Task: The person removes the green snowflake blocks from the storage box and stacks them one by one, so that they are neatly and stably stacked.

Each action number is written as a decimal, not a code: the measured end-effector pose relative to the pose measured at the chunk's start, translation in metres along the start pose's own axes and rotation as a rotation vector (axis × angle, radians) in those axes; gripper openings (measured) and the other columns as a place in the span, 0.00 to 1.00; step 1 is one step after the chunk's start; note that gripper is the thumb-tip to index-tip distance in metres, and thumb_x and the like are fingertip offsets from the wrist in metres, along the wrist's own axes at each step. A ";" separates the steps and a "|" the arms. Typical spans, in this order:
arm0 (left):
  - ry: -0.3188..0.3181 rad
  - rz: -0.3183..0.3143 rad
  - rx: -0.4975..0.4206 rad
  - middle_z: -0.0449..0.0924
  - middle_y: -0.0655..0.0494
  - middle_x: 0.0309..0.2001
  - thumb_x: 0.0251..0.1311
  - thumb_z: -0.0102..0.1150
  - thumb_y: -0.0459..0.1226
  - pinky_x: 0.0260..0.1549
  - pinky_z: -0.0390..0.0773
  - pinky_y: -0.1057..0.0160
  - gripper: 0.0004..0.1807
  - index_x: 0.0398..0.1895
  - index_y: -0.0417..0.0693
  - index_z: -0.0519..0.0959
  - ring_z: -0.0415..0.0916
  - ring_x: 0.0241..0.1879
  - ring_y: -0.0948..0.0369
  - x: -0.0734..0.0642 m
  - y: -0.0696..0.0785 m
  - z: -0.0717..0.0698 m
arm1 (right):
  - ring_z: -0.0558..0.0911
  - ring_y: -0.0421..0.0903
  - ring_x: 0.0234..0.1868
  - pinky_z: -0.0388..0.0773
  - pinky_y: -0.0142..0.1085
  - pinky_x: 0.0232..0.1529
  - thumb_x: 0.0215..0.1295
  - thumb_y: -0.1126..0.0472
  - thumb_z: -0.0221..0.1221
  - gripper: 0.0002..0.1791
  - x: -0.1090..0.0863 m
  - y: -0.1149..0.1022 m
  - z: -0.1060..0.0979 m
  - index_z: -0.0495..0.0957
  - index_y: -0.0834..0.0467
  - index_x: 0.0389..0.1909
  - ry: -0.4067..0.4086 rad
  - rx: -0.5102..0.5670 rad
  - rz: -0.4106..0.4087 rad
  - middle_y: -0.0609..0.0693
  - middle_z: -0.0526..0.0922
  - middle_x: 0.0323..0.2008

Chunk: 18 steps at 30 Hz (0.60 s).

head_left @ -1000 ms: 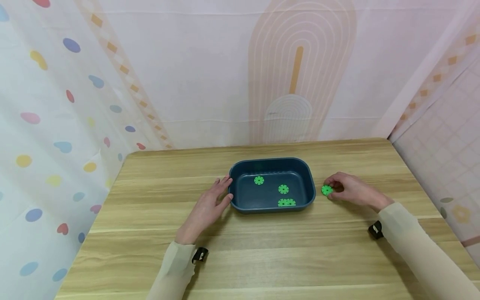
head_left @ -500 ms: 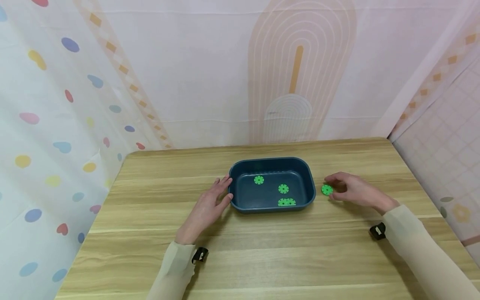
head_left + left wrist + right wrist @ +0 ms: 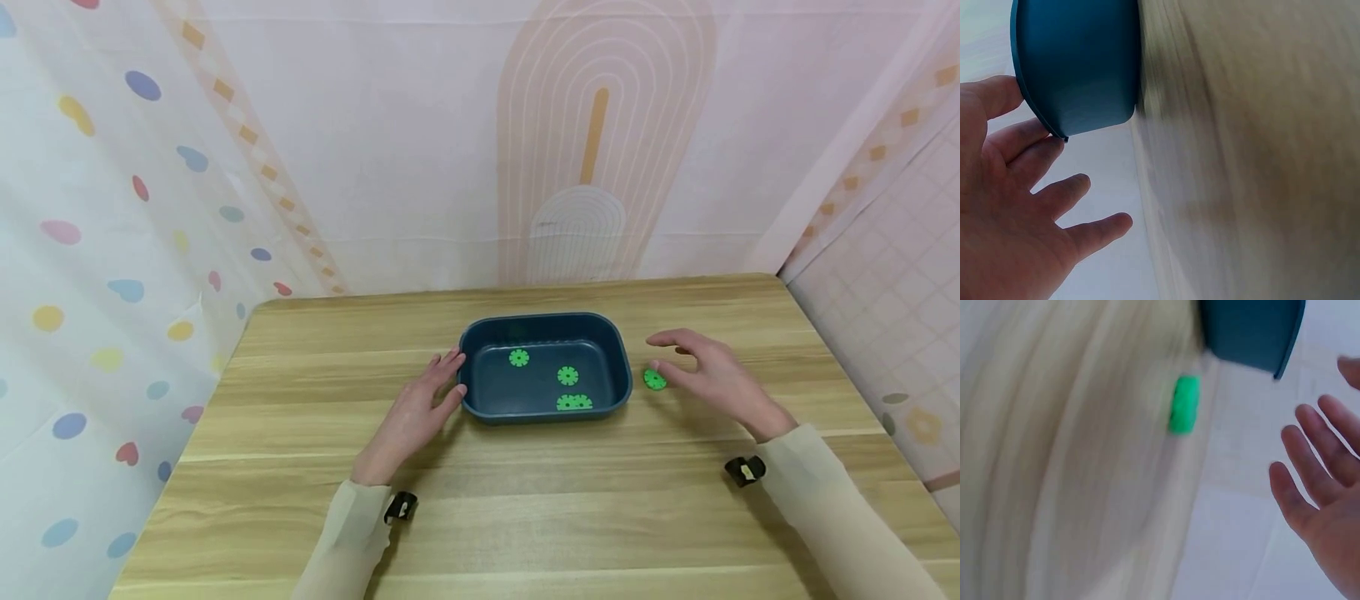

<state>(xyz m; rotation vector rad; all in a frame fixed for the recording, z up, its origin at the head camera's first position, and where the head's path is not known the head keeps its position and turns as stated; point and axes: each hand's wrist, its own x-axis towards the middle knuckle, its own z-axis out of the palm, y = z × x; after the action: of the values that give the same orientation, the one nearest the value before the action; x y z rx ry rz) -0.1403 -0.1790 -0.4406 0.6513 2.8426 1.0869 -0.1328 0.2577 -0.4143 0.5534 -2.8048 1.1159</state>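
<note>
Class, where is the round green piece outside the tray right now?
In the head view, the round green piece lies on the tabletop, just right of the tray, near the right hand.

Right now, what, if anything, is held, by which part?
Nothing; left hand only touches the blue tray at its left end, right hand is off the green piece.

Left fingers (image 3: 1038,157) touch the rim of a blue tray (image 3: 1082,69) on a wooden tabletop (image 3: 1266,150).
</note>
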 end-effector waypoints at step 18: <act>0.008 -0.002 0.000 0.60 0.50 0.79 0.78 0.53 0.42 0.73 0.57 0.36 0.29 0.78 0.43 0.66 0.53 0.78 0.41 -0.001 0.002 -0.001 | 0.82 0.57 0.57 0.79 0.56 0.59 0.68 0.63 0.69 0.19 0.026 -0.046 0.047 0.82 0.63 0.58 -0.026 -0.007 -0.152 0.57 0.84 0.56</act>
<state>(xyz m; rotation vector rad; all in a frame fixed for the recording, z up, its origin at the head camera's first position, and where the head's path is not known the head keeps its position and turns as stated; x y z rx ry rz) -0.1386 -0.1784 -0.4383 0.6451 2.8492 1.0914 -0.1376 0.1868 -0.4137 0.7704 -2.7326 1.0763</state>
